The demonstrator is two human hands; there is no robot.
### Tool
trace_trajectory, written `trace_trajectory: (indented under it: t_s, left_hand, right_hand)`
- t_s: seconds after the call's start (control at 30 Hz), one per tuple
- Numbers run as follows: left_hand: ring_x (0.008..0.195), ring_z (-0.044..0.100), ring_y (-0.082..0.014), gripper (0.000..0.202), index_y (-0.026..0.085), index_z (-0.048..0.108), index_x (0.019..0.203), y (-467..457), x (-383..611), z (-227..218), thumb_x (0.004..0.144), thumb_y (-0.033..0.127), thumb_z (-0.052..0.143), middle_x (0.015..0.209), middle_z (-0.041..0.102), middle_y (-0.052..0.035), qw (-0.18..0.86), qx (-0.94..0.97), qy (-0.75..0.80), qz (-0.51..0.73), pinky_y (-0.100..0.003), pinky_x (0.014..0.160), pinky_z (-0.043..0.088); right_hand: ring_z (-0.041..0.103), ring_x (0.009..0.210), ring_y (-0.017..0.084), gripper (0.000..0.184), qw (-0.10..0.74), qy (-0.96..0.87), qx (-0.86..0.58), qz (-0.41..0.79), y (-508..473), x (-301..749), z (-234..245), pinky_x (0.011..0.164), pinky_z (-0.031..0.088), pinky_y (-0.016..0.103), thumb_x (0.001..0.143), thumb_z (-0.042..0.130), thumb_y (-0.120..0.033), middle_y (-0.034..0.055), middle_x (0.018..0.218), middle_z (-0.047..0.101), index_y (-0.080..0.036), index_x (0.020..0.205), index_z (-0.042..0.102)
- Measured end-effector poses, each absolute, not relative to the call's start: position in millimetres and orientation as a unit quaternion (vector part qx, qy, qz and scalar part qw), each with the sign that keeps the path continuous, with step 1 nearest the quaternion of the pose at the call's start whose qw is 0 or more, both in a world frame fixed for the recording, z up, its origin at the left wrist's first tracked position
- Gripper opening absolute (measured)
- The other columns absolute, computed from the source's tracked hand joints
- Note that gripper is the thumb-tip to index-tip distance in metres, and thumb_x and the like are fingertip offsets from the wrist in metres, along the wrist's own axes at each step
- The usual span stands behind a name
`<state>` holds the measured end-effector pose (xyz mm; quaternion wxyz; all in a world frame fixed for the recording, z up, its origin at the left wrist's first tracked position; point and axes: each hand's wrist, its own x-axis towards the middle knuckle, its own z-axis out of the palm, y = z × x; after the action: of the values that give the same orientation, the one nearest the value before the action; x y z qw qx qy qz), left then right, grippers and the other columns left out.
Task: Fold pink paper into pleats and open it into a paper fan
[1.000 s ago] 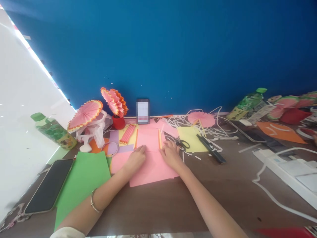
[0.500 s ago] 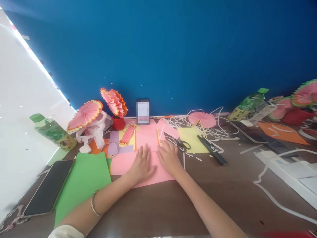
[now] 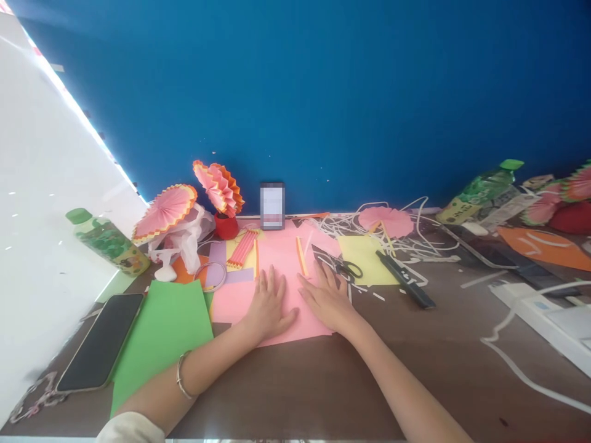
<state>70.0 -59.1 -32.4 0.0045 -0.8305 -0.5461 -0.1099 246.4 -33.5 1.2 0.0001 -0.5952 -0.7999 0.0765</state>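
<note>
Pink paper lies on the dark table in front of me. My left hand rests flat on its left part, fingers stretched out and holding nothing. On its right part lies my right hand, open with the fingers spread. Beyond the hands is another stretch of pink paper with yellow and orange strips along both sides. A folded pink strip bundle sits to its left on yellow and purple paper. Black-handled scissors lie just past my right fingertips.
Green paper and a dark phone lie at the left. A black cutter-like tool rests partly on yellow paper. Paper fans, a bottle, tangled white strips and a propped phone line the back.
My right hand has slid right across the pink paper, its fingers spreading wider. My left hand stays flat on the paper. The whole view has shifted slightly.
</note>
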Motion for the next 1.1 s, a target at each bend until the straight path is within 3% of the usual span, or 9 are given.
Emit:
trace_trajectory:
  t_s: [0.2,0.27,0.33,0.47,0.67,0.8,0.93,1.03,1.1]
  left_hand:
    - [0.126,0.015,-0.0496,0.075,0.014,0.031,0.135,-61.6,71.2,-27.0,0.075,0.06,0.041,0.143,0.015,-0.0238,0.01,-0.809,-0.577,-0.112,-0.061,0.093,0.024]
    - [0.126,0.016,-0.0489,0.075,0.015,0.031,0.134,-62.9,71.1,-27.9,0.075,0.06,0.041,0.143,0.015,-0.0233,0.017,-0.807,-0.579,-0.117,-0.06,0.092,0.025]
    - [0.125,0.018,-0.048,0.074,0.015,0.032,0.134,-63.9,70.7,-29.9,0.076,0.06,0.041,0.142,0.017,-0.0231,0.032,-0.806,-0.578,-0.125,-0.06,0.093,0.024]
    - [0.124,0.025,-0.0455,0.067,0.015,0.036,0.132,-62.8,69.2,-30.7,0.078,0.055,0.041,0.14,0.025,-0.0215,0.066,-0.809,-0.567,-0.143,-0.062,0.095,0.018]
    - [0.108,0.047,-0.0317,0.036,0.02,0.055,0.111,-50.0,62.5,-12.2,0.087,0.032,0.031,0.125,0.048,-0.0137,0.075,-0.803,-0.573,-0.147,-0.055,0.093,0.029]
    - [0.114,0.039,-0.0313,0.028,0.02,0.059,0.1,-40.6,51.1,-2.9,0.087,0.023,0.034,0.112,0.055,-0.0111,0.097,-0.819,-0.548,-0.139,-0.053,0.093,0.03]
    - [0.105,0.045,-0.0263,0.023,0.018,0.058,0.096,-29.2,38.4,2.8,0.085,0.013,0.038,0.1,0.056,-0.0108,0.099,-0.835,-0.523,-0.14,-0.044,0.084,0.038]
    - [0.094,0.049,-0.0231,0.023,0.018,0.061,0.087,-23.8,31.6,17.9,0.087,0.017,0.038,0.086,0.057,-0.0094,0.083,-0.843,-0.495,-0.195,-0.039,0.079,0.042]
    - [0.084,0.052,-0.02,0.027,0.017,0.063,0.084,-24.6,29.0,34.9,0.088,0.028,0.039,0.077,0.058,-0.0073,0.012,-0.849,-0.464,-0.251,-0.034,0.075,0.044]
  right_hand:
    - [0.0,0.134,0.031,0.052,-0.032,-0.797,-0.598,0.073,-30.5,257.3,6.2,0.099,0.012,0.054,0.088,0.014,-0.051,0.0053,0.148,0.011,-0.032,0.134,0.031]
    - [0.006,0.133,0.031,0.052,0.0,-0.807,-0.589,0.032,-27.4,259.0,2.4,0.098,0.013,0.054,0.088,0.019,-0.05,0.0084,0.147,0.015,-0.027,0.132,0.037]
    - [0.019,0.129,0.03,0.045,0.071,-0.818,-0.571,-0.029,-23.2,259.0,-2.2,0.098,0.014,0.051,0.088,0.028,-0.043,0.0112,0.142,0.028,-0.023,0.123,0.048]
    - [0.046,0.106,0.022,0.026,0.18,-0.866,-0.46,-0.081,-14.1,256.5,-9.5,0.096,0.017,0.045,0.089,0.037,-0.023,0.0082,0.109,0.06,-0.022,0.102,0.06]
    - [0.054,0.08,0.016,0.034,0.166,-0.909,-0.363,-0.118,-7.7,252.0,-14.3,0.097,0.019,0.044,0.082,0.034,0.0,0.005,0.079,0.064,-0.015,0.099,0.058]
    - [0.055,0.082,0.016,0.034,0.203,-0.907,-0.35,-0.117,-9.0,250.2,-12.8,0.097,0.022,0.044,0.083,0.032,0.0,0.0051,0.083,0.065,-0.016,0.094,0.059]
    - [0.056,0.091,0.017,0.031,0.301,-0.875,-0.367,-0.093,-12.2,250.6,-5.4,0.094,0.028,0.043,0.086,0.033,-0.006,0.0056,0.088,0.066,-0.017,0.094,0.06]
    - [0.057,0.093,0.019,0.024,0.4,-0.833,-0.382,0.003,-14.0,253.1,3.5,0.089,0.037,0.041,0.087,0.04,-0.016,0.0059,0.086,0.066,-0.02,0.088,0.064]
    - [0.059,0.088,0.02,0.017,0.471,-0.777,-0.4,0.122,-14.4,255.7,9.9,0.082,0.044,0.039,0.083,0.049,-0.025,0.0059,0.085,0.066,-0.021,0.083,0.065]
